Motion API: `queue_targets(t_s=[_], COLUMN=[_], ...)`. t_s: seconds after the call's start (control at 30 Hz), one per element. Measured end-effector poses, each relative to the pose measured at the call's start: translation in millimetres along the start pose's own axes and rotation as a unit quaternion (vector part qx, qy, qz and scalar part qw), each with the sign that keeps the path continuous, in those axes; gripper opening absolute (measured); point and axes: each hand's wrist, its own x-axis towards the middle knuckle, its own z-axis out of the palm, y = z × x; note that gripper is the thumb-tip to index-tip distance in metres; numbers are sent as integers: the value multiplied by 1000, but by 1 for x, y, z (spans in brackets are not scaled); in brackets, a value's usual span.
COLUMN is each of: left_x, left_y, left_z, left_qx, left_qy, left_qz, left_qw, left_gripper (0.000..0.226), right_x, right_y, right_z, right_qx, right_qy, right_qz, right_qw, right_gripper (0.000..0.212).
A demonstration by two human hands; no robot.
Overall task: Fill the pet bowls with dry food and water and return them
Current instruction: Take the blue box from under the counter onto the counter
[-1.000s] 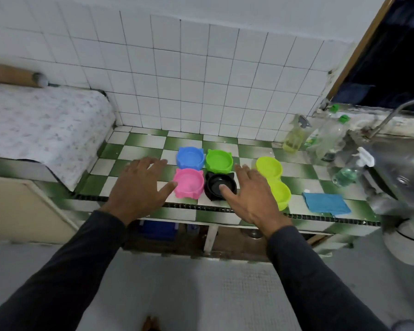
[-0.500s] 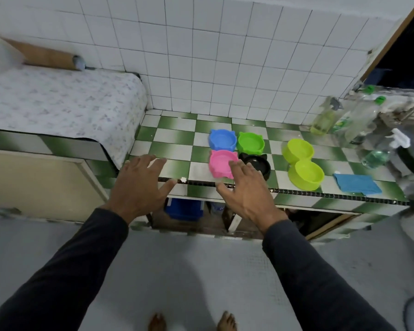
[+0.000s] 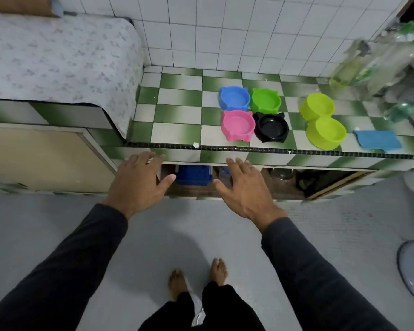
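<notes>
Below the counter edge [image 3: 225, 149], both hands [image 3: 139, 180] hover empty, fingers spread.

Tabletop [image 3: 177, 111]: green-and-white checked tiles, dark beaded strip along front edge. Four cat-eared bowls in tight two-by-two block near middle: blue bowl [image 3: 234, 98] rear left, green bowl [image 3: 265, 100] rear right, pink bowl [image 3: 237, 125] front left, black bowl [image 3: 271, 127] front right; neighbours touching or just beside. Yellow-green double bowl [image 3: 322, 120] to right, apart from block, set diagonally. Blue cloth [image 3: 377, 139] folded flat just right of it, near front edge. Bottles [image 3: 347, 70] at far right rear, blurred. All bowls look empty.
</notes>
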Motion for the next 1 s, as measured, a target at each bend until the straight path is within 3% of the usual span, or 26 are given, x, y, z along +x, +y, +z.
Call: queue_targets(t_s=[0.37, 0.67, 1.0], left_x=[22, 56, 133], left_y=[-12, -45, -79], left_z=[137, 301, 451], left_qx=[-71, -115, -198], left_qy=[-72, -113, -70], left_qz=[-52, -105, -130], left_qw=[994, 981, 969], left_gripper=[58, 64, 64], right_x=[41, 98, 191], right_y=[59, 119, 166], right_z=[109, 255, 391], right_qx=[41, 91, 169], right_qy=[-117, -145, -122], right_qz=[24, 78, 80], right_qw=[992, 982, 975], right_gripper=[80, 80, 80])
